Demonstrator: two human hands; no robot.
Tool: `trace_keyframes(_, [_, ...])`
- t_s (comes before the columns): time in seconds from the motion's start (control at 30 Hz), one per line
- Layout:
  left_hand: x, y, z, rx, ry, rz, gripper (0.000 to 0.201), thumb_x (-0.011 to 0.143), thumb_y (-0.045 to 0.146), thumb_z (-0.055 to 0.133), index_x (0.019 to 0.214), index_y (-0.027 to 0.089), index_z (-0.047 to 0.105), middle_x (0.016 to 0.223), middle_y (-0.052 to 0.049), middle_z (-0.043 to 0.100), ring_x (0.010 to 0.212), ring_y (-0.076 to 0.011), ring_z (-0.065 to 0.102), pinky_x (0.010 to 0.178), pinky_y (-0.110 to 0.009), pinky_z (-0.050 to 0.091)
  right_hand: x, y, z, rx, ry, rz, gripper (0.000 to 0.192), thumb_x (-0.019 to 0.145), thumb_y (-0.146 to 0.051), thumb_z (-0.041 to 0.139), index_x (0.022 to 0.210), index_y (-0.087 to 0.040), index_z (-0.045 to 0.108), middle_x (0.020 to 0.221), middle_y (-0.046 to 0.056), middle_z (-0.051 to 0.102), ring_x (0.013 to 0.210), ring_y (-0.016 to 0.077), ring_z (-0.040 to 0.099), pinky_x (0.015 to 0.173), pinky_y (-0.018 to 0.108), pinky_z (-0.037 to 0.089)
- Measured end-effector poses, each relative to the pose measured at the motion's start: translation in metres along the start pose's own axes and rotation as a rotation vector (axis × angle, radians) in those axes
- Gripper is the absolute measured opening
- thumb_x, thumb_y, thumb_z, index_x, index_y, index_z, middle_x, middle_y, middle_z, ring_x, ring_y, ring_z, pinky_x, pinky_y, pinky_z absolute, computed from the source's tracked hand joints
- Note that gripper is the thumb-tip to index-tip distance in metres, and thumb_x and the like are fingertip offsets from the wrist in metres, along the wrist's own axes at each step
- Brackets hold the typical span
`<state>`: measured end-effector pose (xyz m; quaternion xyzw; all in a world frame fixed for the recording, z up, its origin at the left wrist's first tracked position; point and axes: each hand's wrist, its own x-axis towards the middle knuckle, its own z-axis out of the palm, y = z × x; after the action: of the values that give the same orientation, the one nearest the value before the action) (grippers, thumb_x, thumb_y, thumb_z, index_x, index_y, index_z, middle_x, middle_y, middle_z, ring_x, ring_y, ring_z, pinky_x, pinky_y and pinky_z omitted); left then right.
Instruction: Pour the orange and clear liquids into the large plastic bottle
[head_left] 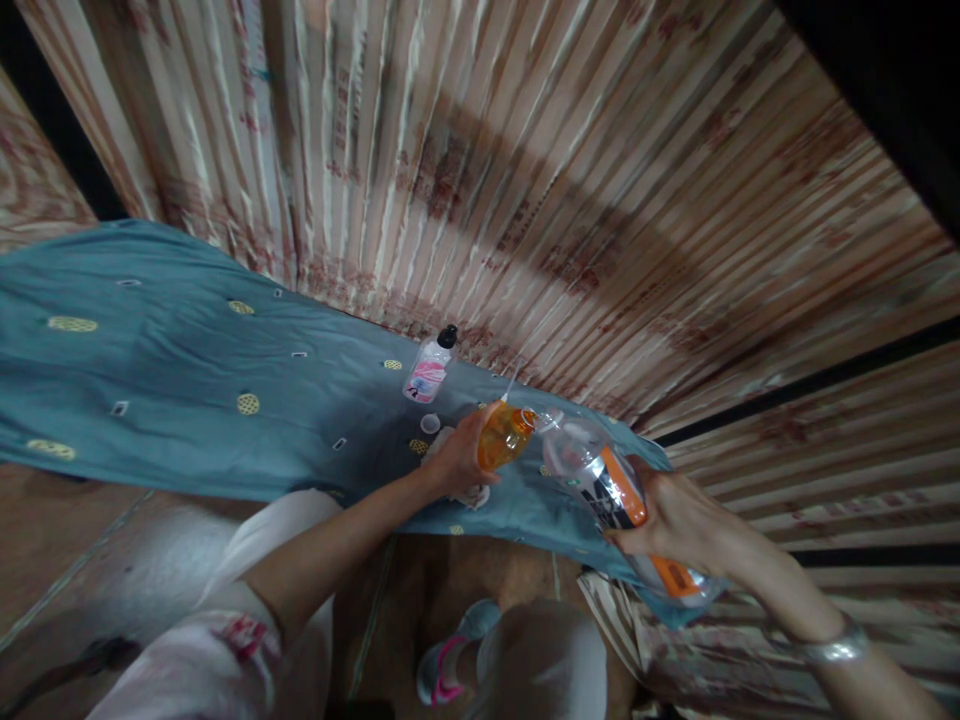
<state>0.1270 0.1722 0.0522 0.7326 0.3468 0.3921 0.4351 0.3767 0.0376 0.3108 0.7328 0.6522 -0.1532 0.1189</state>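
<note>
My left hand [459, 462] is closed round a small bottle of orange liquid [504, 438], which tilts to the right. My right hand [660, 510] grips a large clear plastic bottle [581, 450] with an orange and black label, its neck pointing left. The two bottle mouths meet, or nearly so; I cannot tell if they touch. A crumpled pale cloth or tissue [474, 496] shows beneath my left hand, partly hidden by it. Close by on the sheet lies a small white cap [430, 423]. Behind it stands a clear bottle with a pink label and black top [429, 370].
A teal sheet with a pineapple pattern [187, 370] covers the narrow surface in front of me. Pleated beige curtains [465, 200] hang right behind it, with dark bars [817, 380] at the right. My knees and a sandalled foot [450, 665] show below the front edge.
</note>
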Motion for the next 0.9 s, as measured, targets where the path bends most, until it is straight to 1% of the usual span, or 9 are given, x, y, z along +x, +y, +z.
trace_keyframes(0.1, [0.0001,-0.0013,-0.0004,-0.003,0.002,0.004,0.137,0.064,0.021,0.114,0.19,0.016,0.059,0.194,-0.028,0.069,0.184,-0.053,0.064,0.159,-0.066,0.05,-0.0003,-0.0022,-0.0011,-0.005,-0.001,0.013,0.047,0.074,-0.057,0.086,0.099,-0.034,0.053,0.074,-0.002,0.07,0.075,0.0269,0.071,0.073,0.038,0.045])
trace_keyframes(0.23, [0.0005,-0.0016,-0.0005,-0.009,-0.007,0.009,0.138,0.064,0.017,0.112,0.19,0.018,0.057,0.194,-0.028,0.069,0.184,-0.0529,0.065,0.159,-0.068,0.049,-0.0004,-0.0024,-0.0014,-0.003,-0.011,0.007,0.047,0.075,-0.055,0.086,0.1,-0.035,0.052,0.074,-0.002,0.07,0.074,0.027,0.071,0.072,0.038,0.044])
trace_keyframes(0.4, [-0.0017,-0.0002,-0.0013,-0.001,0.006,0.02,0.134,0.067,0.017,0.109,0.19,0.019,0.057,0.194,-0.027,0.069,0.183,-0.0521,0.066,0.156,-0.064,0.053,-0.0009,-0.0024,-0.0025,0.01,-0.009,0.008,0.047,0.075,-0.055,0.09,0.098,-0.033,0.056,0.075,-0.003,0.073,0.075,0.0257,0.071,0.072,0.036,0.047])
trace_keyframes(0.53, [-0.002,-0.0006,-0.0016,-0.009,-0.003,0.043,0.135,0.068,0.021,0.109,0.192,0.019,0.055,0.194,-0.026,0.069,0.182,-0.0529,0.065,0.157,-0.069,0.051,-0.0013,-0.0047,-0.0043,0.0,0.009,0.005,0.045,0.075,-0.052,0.091,0.099,-0.033,0.058,0.075,-0.002,0.073,0.076,0.0271,0.072,0.073,0.037,0.048])
trace_keyframes(0.67, [0.0006,-0.0017,-0.0004,-0.013,-0.007,0.027,0.138,0.064,0.022,0.112,0.19,0.018,0.056,0.193,-0.027,0.069,0.182,-0.0531,0.065,0.157,-0.074,0.051,-0.0011,-0.0044,-0.004,-0.014,0.012,0.001,0.046,0.075,-0.052,0.092,0.098,-0.033,0.057,0.074,-0.002,0.071,0.073,0.0271,0.071,0.071,0.037,0.046])
trace_keyframes(0.77, [0.0009,0.0,-0.0006,-0.005,0.006,0.026,0.135,0.063,0.023,0.112,0.187,0.019,0.06,0.191,-0.026,0.07,0.181,-0.0542,0.066,0.155,-0.074,0.054,-0.0011,-0.0037,-0.0034,-0.021,0.0,0.005,0.045,0.076,-0.052,0.091,0.096,-0.034,0.055,0.074,-0.003,0.069,0.073,0.026,0.07,0.072,0.037,0.046])
trace_keyframes(0.9, [-0.0007,0.0042,-0.003,0.003,0.003,0.024,0.129,0.066,0.023,0.11,0.186,0.023,0.061,0.191,-0.022,0.072,0.181,-0.0545,0.066,0.155,-0.073,0.054,-0.0012,-0.0041,-0.0036,-0.024,-0.003,0.008,0.046,0.076,-0.052,0.091,0.098,-0.034,0.055,0.075,-0.003,0.069,0.075,0.0262,0.071,0.072,0.037,0.047])
